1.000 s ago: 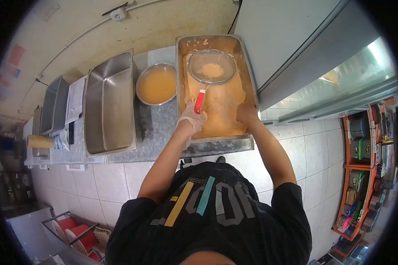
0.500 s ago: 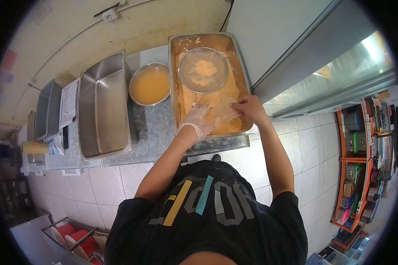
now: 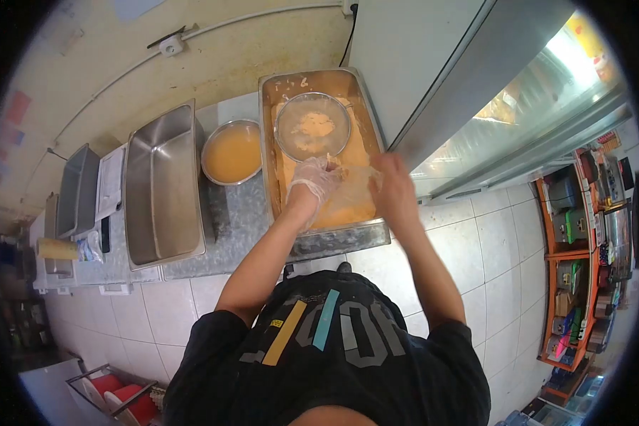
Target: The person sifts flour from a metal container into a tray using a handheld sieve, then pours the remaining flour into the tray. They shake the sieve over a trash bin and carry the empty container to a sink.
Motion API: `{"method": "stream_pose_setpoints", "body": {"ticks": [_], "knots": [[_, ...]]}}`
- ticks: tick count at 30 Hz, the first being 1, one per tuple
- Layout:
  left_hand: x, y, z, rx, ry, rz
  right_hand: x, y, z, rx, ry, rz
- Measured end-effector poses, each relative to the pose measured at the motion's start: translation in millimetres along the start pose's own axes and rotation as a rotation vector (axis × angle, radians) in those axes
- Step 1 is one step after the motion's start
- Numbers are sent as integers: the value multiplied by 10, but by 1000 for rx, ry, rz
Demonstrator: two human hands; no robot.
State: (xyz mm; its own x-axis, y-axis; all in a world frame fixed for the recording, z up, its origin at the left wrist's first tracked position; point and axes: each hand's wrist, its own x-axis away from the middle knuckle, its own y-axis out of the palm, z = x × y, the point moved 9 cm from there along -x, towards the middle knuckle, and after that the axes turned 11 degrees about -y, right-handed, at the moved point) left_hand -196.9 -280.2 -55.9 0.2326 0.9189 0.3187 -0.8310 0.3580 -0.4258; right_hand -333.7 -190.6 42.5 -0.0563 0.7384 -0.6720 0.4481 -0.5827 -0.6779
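The clear film (image 3: pixel 356 186) lies between our two hands, over the near half of the tray (image 3: pixel 330 82). From our left hand (image 3: pixel 311 179) it runs toward 3 o'clock; from our right hand (image 3: pixel 396 192), toward 9. Long axis looks like 9-to-3, but it's sheer, so its edges are hard to read. Both hands sit right at its ends, neither clearly nearer.

Left hand: gloved, fingers curled at the sieve's near rim. Can't tell if that grip is pinching film or handle. Right hand: bare, motion-blurred, over the tray's 3 o'clock edge, thumb side toward the film; can't tell if its grip is closed.

Sieve (image 3: pixel 339 128) is at 12 from the left hand, inside the tray's far half, pale orange clumps (image 3: pixel 316 125) on its mesh. Handle isn't visible. Orange paste (image 3: pixel 351 209) spreads under and around it.

Further out on the table (image 3: pixel 232 224): bowl (image 3: pixel 204 153) of orange liquid (image 3: pixel 233 153) at 10 from the left hand, just beside the tray; deep steel pan (image 3: pixel 162 188) at 9.

Vs earlier: a second ago the red handle showed at our left hand and no film could be made out. Half a second ago our right fingers pinched the film; left hand has since moved up closer to the rim.
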Motion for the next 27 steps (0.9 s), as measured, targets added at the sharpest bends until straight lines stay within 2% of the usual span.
{"method": "stream_pose_setpoints", "body": {"ticks": [1, 3, 4, 6, 7, 8, 9, 10, 12, 13, 15, 16, 17, 21, 22, 24, 25, 27], "knots": [[-22, 50, -24, 46, -14, -18, 57, 32, -109, 0, -6, 3], [-9, 134, -38, 95, -27, -37, 279, 377, -104, -122, 112, -228], [32, 150, -10, 71, -14, -25, 348, 460, -26, -121, 113, -228], [135, 176, 50, 48, 1, -12, 618, 889, 335, -202, 324, -447], [229, 203, 141, -79, 84, 6, 678, 988, 406, -203, 325, -446], [323, 251, 213, -207, 168, 22, 788, 1082, 555, -512, 514, -302], [384, 303, 196, -208, 172, 22, 879, 1179, 678, -817, 693, -144], [457, 388, 168, -287, 197, 28, 887, 1241, 710, -816, 691, -141], [508, 519, 84, -363, 222, 38, 1103, 1566, 727, -1660, 1212, 319], [537, 580, 71, -325, 278, 25, 1043, 1513, 628, -1660, 1212, 312], [559, 596, 70, -287, 329, 15, 1067, 1465, 392, -1804, 1392, 395], [570, 583, 91, -335, 337, 24, 1105, 1499, 397, -1804, 1393, 385], [581, 563, 113, -382, 345, 33, 1075, 1547, 394, -1908, 1301, 348], [623, 501, 115, -307, 307, -59, 918, 1588, 367, -2125, 1053, 313], [615, 507, 81, -254, 284, -91, 871, 1575, 325, -2124, 1053, 312], [617, 487, 56, -198, 257, -125, 945, 1538, 429, -1808, 1218, 426], [605, 473, 46, -162, 202, -179, 968, 1646, 507, -1805, 1220, 425], [573, 460, 0, -123, 148, -231, 910, 1886, 612, -1851, 1069, 303]]}}
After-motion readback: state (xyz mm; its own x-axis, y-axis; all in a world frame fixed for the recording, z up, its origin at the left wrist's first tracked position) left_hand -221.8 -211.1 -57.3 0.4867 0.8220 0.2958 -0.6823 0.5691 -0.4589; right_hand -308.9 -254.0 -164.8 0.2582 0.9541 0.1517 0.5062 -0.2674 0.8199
